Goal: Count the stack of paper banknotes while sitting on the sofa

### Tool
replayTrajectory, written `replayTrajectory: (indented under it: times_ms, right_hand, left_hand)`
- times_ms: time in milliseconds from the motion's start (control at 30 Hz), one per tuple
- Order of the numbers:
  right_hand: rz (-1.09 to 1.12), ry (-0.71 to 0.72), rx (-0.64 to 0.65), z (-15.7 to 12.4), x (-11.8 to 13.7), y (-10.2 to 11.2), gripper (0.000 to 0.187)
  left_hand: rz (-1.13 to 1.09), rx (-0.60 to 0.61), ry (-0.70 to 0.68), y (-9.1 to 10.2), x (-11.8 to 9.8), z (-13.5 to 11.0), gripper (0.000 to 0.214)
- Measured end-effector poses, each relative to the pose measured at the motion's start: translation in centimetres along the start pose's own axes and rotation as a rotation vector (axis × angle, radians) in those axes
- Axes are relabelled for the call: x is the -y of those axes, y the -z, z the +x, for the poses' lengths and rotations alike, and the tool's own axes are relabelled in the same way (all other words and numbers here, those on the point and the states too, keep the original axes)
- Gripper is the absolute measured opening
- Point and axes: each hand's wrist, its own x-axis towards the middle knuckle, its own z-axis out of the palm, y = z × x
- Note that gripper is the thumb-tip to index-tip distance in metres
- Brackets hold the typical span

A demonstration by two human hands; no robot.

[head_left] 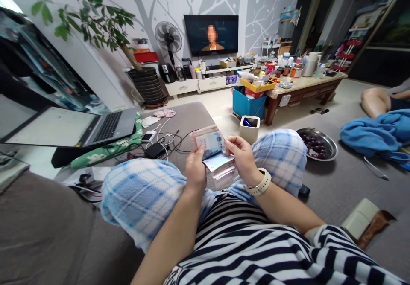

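Observation:
My left hand (196, 168) is closed round a stack of banknotes (209, 142), held upright between my raised knees in blue checked trousers. My right hand (241, 157), with a pale watch at the wrist, pinches the right edge of the top notes. More loose notes (221, 165) fan out below the stack, between both hands. I sit on a grey sofa surface.
An open laptop (105, 127) lies at the left with a phone, charger and cables (156, 142) beside it. A metal bowl of dark fruit (317, 144) and a blue cloth (374, 133) lie at the right. Another person's leg (376, 101) shows at far right. A cluttered low table (304, 84) stands ahead.

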Motion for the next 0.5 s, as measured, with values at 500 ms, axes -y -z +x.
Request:
replayTrajectory:
  times_ms: [500]
  right_hand:
    - [-0.025,-0.009,-0.005,0.02,-0.02,0.0,0.02]
  left_hand:
    - [0.001,0.089,0.025,-0.25,-0.79,-0.64,0.04]
